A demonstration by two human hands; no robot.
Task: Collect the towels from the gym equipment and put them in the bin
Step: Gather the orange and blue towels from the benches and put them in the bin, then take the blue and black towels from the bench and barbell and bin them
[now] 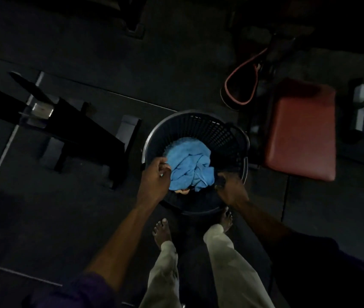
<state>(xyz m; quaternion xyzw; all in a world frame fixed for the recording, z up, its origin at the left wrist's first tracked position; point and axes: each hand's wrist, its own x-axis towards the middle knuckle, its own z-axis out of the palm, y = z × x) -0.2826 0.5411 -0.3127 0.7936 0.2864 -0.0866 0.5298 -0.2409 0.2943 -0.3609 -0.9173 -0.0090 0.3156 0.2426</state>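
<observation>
Done: blue towel (pixel 190 165) crumpled inside bin (pixel 217 130) | Hands: our left hand (pixel 154 180) and right hand (pixel 231 188) grip bin's opposite rims | Remaining: we see no towel on red seat (pixel 301 130) right of bin.

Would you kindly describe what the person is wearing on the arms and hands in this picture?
Both forearms are bare. Dark purple sleeves end near the elbows: left sleeve, right sleeve. The left hand and right hand wear no gloves, and no watch shows.
</observation>
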